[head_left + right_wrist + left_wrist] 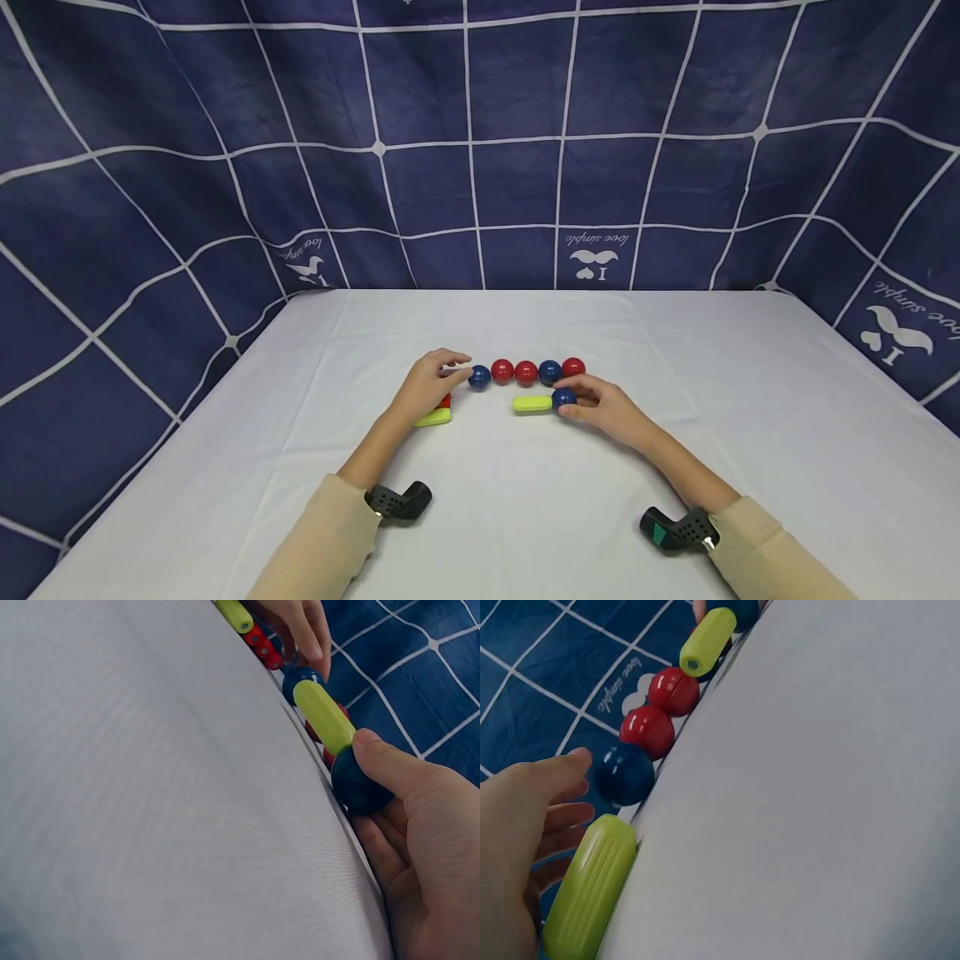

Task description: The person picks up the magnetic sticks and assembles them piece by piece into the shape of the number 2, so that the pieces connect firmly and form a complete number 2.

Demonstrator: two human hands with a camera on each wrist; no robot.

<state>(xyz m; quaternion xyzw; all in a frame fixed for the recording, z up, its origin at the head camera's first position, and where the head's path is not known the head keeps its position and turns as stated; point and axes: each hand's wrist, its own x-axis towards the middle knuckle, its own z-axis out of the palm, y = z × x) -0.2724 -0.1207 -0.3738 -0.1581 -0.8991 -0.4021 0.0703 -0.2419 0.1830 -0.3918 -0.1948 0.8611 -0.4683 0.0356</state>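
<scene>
My right hand holds a blue ball between thumb and fingers. A yellow-green rod extends leftward from this ball, end against it; whether the two are joined cannot be told. My left hand is beside another blue ball at the left end of a row. In the left wrist view its loosely bent fingers appear just apart from that blue ball. A second yellow-green rod and a red piece with holes lie by the left hand, partly hidden by it.
Right of the left-end ball, the row continues with a red ball, a second red ball, a blue ball and another red ball. A white cloth covers the table. Behind it hangs a navy checked curtain.
</scene>
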